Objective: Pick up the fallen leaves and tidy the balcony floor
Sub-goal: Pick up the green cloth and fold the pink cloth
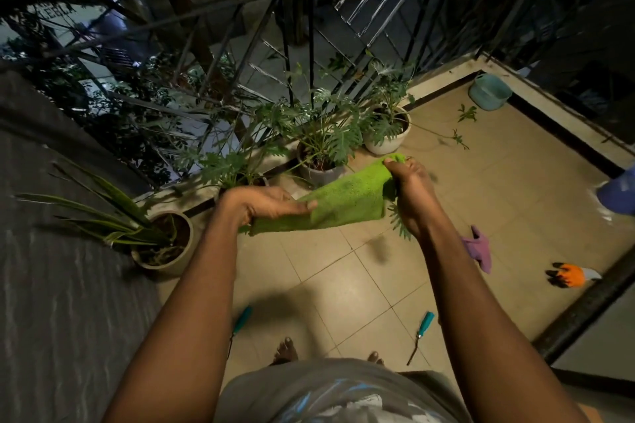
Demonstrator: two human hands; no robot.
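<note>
A green cloth (343, 199) is stretched between my two hands above the tiled balcony floor (481, 189). My left hand (264, 204) grips its lower left end, thumb on top. My right hand (410, 182) pinches its upper right end. Fallen green leaves (467, 113) lie on the tiles near the far corner, and another sprig (458, 138) lies beside a thin stem. A leaf (400, 223) shows just under my right wrist.
Potted plants (323, 148) line the railing (309, 45), with a spiky plant pot (165, 244) at left. A teal bucket (489, 91) stands in the corner. A purple cloth (479, 249), an orange glove (570, 275) and two teal-handled tools (424, 324) lie on the floor.
</note>
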